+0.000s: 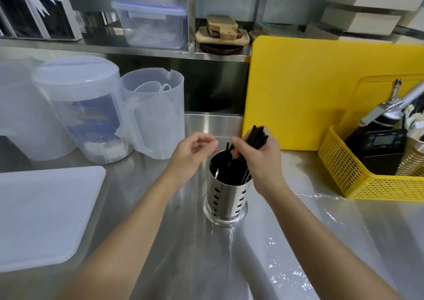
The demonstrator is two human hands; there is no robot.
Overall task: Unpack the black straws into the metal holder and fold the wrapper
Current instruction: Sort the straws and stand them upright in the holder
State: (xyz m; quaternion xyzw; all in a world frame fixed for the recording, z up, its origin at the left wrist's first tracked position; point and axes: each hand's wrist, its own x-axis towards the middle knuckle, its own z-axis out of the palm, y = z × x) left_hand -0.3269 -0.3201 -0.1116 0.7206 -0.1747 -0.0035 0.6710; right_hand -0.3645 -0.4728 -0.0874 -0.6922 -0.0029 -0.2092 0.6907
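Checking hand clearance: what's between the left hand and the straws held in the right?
Head view: only a narrow gap of bare steel counter separates the left hand from the black straws gripped by the right hand over the metal holder.

The straws (257,136) I'm holding are plain black. My holder (226,198) is shiny silver steel, punched with rows of dark holes. The counter (160,242) is the same silver-grey, streaked with white glare. The cutting board (309,93) is solid bright yellow. The basket (358,180) is the same yellow, its walls a fine grid of small holes. The jug (158,116) is milky and see-through, the canister (91,116) shows a dark blue label, and the clear box (151,24) has a blue lid.
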